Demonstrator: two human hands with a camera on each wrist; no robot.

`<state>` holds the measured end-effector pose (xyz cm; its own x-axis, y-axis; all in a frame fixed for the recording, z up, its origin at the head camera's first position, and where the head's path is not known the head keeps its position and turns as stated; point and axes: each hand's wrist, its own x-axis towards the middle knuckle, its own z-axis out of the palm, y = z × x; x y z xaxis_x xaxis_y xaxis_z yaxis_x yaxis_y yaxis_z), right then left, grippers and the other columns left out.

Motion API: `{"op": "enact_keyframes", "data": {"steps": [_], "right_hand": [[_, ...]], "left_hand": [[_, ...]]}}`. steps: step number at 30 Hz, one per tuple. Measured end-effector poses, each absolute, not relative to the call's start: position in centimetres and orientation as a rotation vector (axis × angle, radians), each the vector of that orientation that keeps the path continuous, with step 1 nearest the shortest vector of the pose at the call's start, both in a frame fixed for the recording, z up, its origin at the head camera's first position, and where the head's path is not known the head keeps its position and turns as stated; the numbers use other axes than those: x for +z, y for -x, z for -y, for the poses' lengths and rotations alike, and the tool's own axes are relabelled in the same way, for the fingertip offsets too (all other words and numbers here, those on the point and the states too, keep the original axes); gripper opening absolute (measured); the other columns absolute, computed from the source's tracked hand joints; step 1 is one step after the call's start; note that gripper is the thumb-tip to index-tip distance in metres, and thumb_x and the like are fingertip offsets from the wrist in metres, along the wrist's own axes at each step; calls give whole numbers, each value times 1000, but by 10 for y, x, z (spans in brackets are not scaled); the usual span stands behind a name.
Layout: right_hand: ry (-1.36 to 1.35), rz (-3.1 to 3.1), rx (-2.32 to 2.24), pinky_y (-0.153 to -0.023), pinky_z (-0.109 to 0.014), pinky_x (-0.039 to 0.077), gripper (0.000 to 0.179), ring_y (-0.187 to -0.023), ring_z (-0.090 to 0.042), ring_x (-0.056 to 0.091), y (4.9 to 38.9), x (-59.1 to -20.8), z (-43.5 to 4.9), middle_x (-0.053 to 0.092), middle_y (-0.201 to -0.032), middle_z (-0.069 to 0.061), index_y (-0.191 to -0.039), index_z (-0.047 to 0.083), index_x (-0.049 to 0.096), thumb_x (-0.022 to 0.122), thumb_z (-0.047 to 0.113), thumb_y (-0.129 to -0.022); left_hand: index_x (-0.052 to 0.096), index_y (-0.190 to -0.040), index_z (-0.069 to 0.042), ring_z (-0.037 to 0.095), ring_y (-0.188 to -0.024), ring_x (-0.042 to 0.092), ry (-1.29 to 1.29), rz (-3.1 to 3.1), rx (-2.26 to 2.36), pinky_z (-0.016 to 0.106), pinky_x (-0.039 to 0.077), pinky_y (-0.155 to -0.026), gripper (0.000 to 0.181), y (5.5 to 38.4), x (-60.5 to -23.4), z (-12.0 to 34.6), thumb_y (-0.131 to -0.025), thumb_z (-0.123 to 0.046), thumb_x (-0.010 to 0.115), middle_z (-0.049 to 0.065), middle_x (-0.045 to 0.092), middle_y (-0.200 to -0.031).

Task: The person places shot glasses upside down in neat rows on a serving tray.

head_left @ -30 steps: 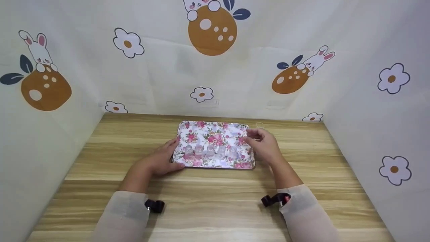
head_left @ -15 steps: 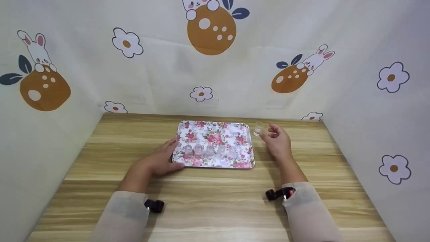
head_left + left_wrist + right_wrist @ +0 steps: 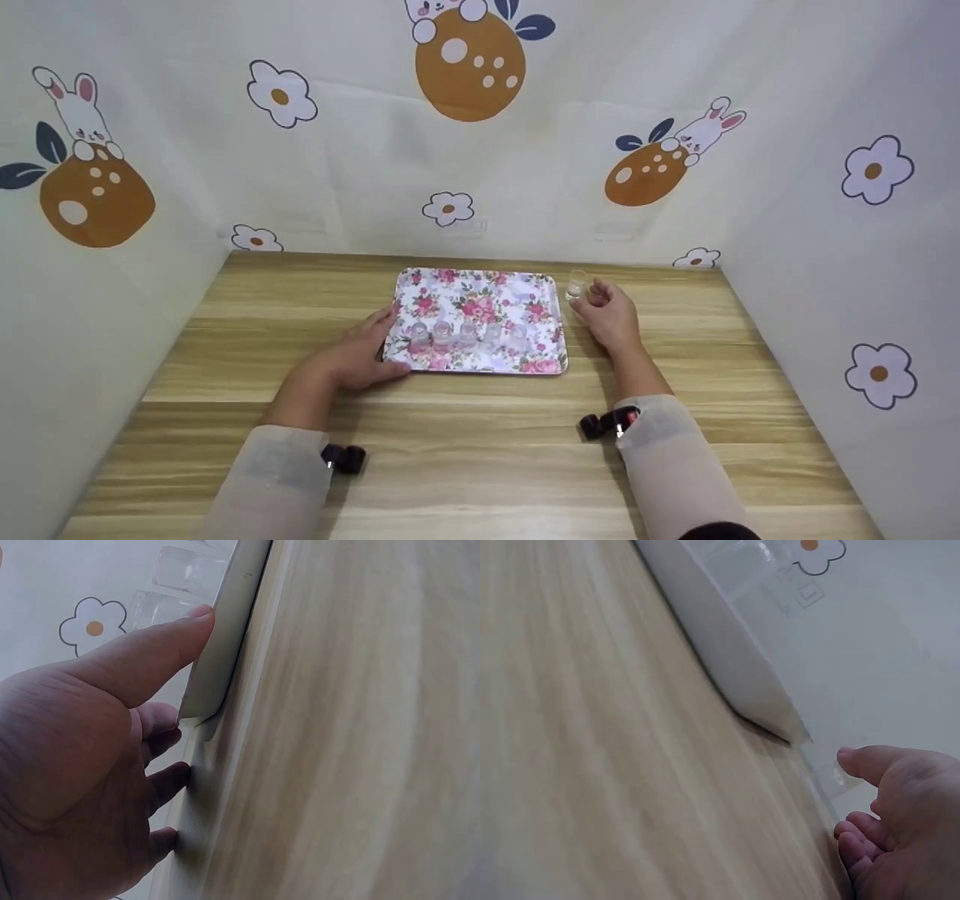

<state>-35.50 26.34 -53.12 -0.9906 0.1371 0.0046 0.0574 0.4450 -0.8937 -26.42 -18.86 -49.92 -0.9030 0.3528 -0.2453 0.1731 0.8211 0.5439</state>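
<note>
A floral tray [image 3: 480,285] lies on the table. My left hand [image 3: 360,356] holds its near left corner, with the thumb [image 3: 161,649] over the front rim and fingers along the left side. Several small clear glasses [image 3: 468,335] stand in a row near the tray's front. Another small clear glass [image 3: 576,285] stands on the table just beyond the tray's right edge. Right beside it is my right hand [image 3: 611,319], its thumb tip overlapping the glass's base in the head view. The fingers [image 3: 859,844] are loosely curled, with a gap to the thumb.
The wooden table [image 3: 465,457] meets a pale printed cloth [image 3: 360,172] at the back and sides. A dark wrist camera [image 3: 345,457] sticks out from the left sleeve, and another wrist camera [image 3: 600,425] from the right.
My right hand has moved from the tray's right edge out to the right, then slightly back left to the single glass. The left hand stays at the tray.
</note>
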Motion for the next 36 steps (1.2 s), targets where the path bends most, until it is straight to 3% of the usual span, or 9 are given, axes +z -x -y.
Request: {"op": "enact_keyframes", "data": {"steps": [5,13,20,36], "right_hand": [[169,2618,1557,-123,-45,49,77,-140,-36,60,364,-533,-258,62,-151,-22,-157,-2,49,81,28,-94],[209,2667,1386,-113,-48,54,50,-125,-36,66,365,-531,-248,72,-131,-21,-135,1,69,80,28,-94],[202,2693,1333,-112,-48,55,42,-124,-36,67,365,-533,-249,73,-128,-21,-129,2,71,76,30,-99],[208,2585,1514,-108,-45,57,40,-120,-34,67,347,-519,-242,72,-125,-21,-120,-1,69,78,30,-95]], "left_hand": [[9,-174,-15,50,-166,10,-390,-2670,735,72,14,-133,107,264,-498,189,-98,-57,71,9,4,-183],[9,-174,-16,48,-167,9,-394,-2673,752,70,13,-134,107,263,-499,190,-98,-59,70,10,5,-183],[8,-174,-16,48,-167,7,-386,-2654,770,68,14,-134,107,264,-500,189,-98,-59,70,9,3,-184],[8,-174,-15,48,-167,9,-390,-2656,778,68,15,-134,108,264,-499,189,-97,-57,72,8,3,-184]]}}
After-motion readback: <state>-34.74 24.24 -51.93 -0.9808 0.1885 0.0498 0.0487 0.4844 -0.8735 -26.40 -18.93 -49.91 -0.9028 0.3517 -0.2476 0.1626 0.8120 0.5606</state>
